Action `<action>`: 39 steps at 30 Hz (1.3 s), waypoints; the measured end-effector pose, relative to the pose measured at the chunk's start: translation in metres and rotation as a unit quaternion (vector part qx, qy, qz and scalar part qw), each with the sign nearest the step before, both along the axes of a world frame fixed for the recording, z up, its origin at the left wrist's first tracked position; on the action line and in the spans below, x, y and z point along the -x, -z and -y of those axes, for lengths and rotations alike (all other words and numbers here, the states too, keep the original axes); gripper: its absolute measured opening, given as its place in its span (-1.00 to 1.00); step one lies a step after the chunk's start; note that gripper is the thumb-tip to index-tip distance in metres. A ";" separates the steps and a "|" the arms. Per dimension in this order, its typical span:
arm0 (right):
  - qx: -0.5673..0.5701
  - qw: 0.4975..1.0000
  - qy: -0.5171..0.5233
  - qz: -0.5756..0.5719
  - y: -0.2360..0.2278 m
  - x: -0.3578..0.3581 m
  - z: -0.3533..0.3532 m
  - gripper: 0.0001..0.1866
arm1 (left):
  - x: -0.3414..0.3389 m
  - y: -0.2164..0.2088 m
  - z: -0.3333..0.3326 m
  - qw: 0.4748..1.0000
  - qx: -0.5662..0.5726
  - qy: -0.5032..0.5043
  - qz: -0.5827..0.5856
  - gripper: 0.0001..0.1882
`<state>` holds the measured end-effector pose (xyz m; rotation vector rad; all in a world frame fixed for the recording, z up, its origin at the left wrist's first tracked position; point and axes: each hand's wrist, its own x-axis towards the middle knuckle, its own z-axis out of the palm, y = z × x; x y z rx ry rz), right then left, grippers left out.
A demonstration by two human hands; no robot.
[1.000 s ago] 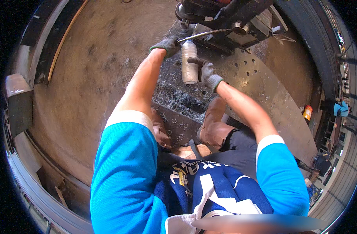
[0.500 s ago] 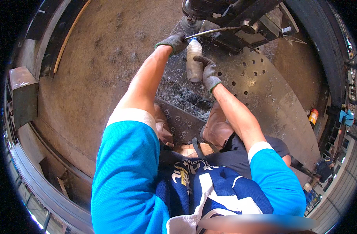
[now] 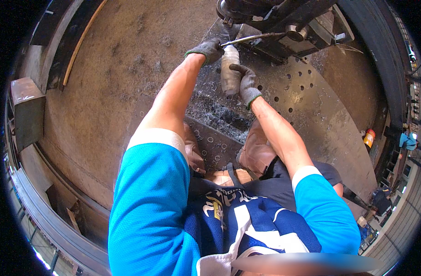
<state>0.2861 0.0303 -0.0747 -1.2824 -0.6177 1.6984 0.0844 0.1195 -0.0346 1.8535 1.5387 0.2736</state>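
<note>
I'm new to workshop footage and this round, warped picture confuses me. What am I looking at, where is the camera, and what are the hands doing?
The camera sits on a person's head and looks down, so you see their blue sleeves and bare forearms reaching forward; the fisheye lens bends everything round. Both hands wear grey work gloves. The right hand grips a cloudy plastic bottle. The left hand is at the end of a thin metal rod that juts from the dark machine above. Below lies a big steel plate with drilled holes, and curly metal shavings are piled near the person's brown boots. Around it is a dusty floor.
</note>
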 end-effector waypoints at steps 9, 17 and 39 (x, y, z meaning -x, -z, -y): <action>0.029 0.998 -0.048 0.017 -0.018 -0.003 0.001 -0.67 | 0.000 0.034 -0.009 1.000 -0.006 0.002 0.011 -0.59; 0.003 0.998 -0.029 0.048 -0.011 -0.007 0.012 -0.64 | -0.003 0.031 -0.004 0.999 0.028 -0.019 -0.013 -0.55; 0.002 0.998 0.068 -0.003 0.019 -0.030 0.014 -0.82 | -0.045 0.032 0.004 0.997 0.060 0.027 -0.037 -0.55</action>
